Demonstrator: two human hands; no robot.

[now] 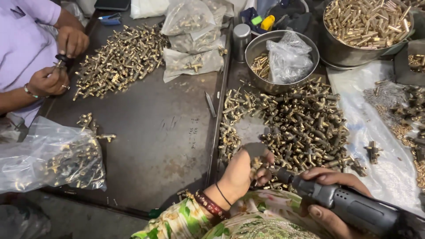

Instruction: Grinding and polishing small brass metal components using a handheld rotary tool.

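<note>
My left hand [246, 170] pinches a small brass fitting [256, 164] at the near edge of a big heap of brass fittings [301, 124]. My right hand [331, 199] grips a grey power screwdriver [349, 206] whose tip [273, 170] points left and meets the held fitting. A floral sleeve and bangles cover my left wrist. The fitting is mostly hidden by my fingers.
A co-worker in a lilac shirt works at the far left, hands [57, 66] on a small part beside another brass heap [117, 59]. A steel bowl [310, 46] holds a plastic bag, and a large pan of brass parts [367, 22] stands behind. Plastic bags of fittings [53, 159] lie on the dark metal table [159, 132].
</note>
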